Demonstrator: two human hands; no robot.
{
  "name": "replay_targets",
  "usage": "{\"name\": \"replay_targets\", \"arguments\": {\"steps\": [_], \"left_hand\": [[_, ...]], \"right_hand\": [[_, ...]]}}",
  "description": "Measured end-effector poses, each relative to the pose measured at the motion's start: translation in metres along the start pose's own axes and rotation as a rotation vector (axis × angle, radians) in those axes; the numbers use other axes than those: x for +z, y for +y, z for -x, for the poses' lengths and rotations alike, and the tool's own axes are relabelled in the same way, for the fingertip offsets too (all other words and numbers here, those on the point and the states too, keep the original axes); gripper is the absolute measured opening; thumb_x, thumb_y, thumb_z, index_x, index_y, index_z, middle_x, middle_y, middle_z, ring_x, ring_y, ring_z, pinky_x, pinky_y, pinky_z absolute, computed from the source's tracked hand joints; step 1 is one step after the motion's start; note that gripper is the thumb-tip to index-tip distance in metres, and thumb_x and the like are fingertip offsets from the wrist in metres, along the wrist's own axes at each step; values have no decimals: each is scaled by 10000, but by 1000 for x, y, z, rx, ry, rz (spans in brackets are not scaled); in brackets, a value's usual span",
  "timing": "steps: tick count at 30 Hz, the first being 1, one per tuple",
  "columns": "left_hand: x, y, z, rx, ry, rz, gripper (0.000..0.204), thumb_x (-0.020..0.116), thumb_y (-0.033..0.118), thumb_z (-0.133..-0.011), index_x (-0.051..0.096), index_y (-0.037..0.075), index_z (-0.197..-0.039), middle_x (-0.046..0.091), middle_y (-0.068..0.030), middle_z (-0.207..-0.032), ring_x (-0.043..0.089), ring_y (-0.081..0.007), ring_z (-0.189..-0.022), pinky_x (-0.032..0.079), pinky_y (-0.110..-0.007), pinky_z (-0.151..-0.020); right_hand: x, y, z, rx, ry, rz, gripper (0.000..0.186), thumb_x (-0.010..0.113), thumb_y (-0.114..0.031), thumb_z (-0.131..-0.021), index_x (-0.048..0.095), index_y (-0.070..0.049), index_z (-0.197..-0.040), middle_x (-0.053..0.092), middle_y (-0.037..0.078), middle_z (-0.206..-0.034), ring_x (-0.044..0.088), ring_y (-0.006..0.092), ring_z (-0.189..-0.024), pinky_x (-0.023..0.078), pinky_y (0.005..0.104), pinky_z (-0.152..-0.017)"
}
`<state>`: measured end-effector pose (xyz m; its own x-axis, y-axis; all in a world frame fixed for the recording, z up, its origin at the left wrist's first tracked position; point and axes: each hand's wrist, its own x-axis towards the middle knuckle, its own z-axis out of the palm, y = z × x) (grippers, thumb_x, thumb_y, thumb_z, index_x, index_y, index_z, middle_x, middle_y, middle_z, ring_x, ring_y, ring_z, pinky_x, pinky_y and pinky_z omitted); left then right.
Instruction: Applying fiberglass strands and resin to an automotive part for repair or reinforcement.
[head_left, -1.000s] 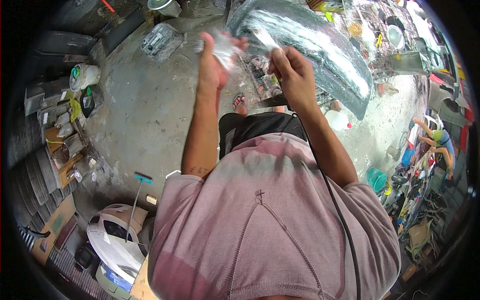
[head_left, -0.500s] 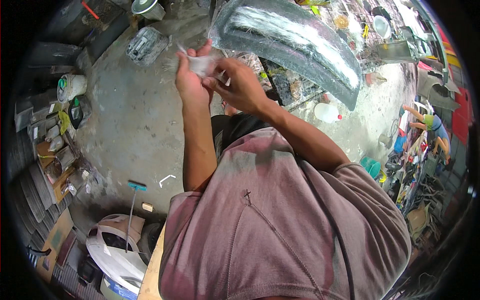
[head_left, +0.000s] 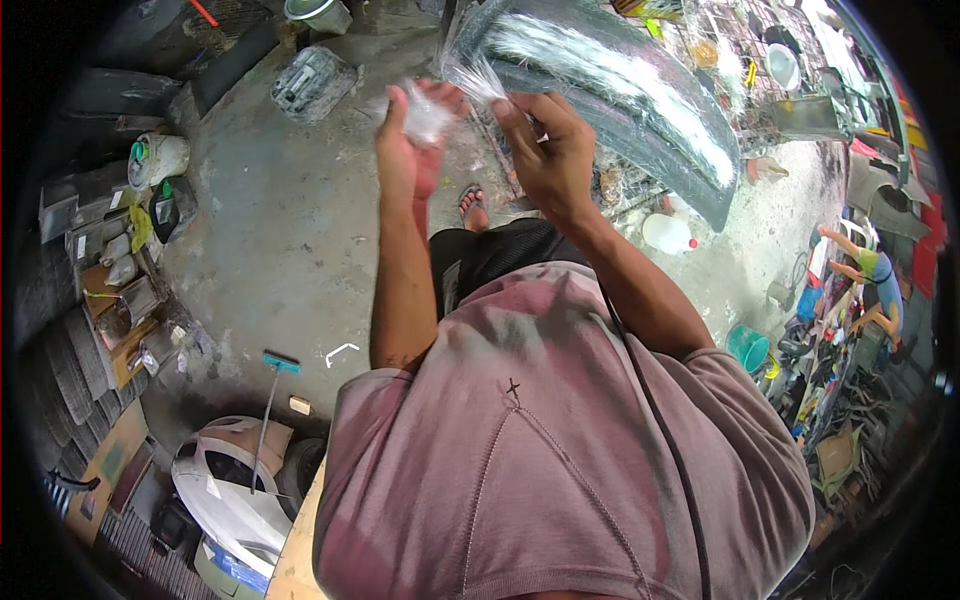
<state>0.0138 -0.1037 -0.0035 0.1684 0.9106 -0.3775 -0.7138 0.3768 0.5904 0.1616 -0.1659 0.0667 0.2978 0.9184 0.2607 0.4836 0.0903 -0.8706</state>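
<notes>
My left hand (head_left: 399, 165) is raised palm up, with a loose wad of white fibre strands (head_left: 428, 116) in it. Motion smears the wad and the fingertips. To its right, my right hand (head_left: 556, 160) pinches a thin tuft of white fibres (head_left: 483, 84) between thumb and fingers. The tuft fans up and left, apart from the wad. Just beyond my right hand lies a long, curved dark grey panel (head_left: 603, 127) with a glossy surface. A thick band of white fibre strands (head_left: 625, 88) runs along its length.
A white plastic jug (head_left: 667, 234) with a red cap is on the floor right of my legs. Far left are a splattered container (head_left: 312, 85) and a bucket (head_left: 318, 13). A teal-headed floor squeegee (head_left: 281, 361) leans lower left. Another person (head_left: 878, 280) is at the far right.
My hands were together over the white fibres. Now they are apart: the right hand has moved right with a tuft, while the wad stays in the left.
</notes>
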Motion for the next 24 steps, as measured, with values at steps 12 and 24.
{"name": "replay_targets", "arguments": {"steps": [12, 24], "left_hand": [[30, 13, 7, 45, -59, 260, 278, 382, 293, -1029, 475, 45, -943, 604, -146, -976, 576, -363, -1154, 448, -468, -922], [32, 7, 3, -314, 33, 592, 166, 368, 15, -921, 442, 34, -774, 423, -38, -610, 521, -202, -625, 526, -401, -785]], "right_hand": [[-16, -9, -7, 10, -165, 10, 399, 722, -312, -837, 629, -23, -1096, 653, 134, -912, 636, 238, -801, 511, 360, -710], [27, 19, -2, -82, -357, -29, 155, 518, -129, -837, 595, 1, -800, 592, 205, -725, 599, 390, -677, 472, 435, -629]]}}
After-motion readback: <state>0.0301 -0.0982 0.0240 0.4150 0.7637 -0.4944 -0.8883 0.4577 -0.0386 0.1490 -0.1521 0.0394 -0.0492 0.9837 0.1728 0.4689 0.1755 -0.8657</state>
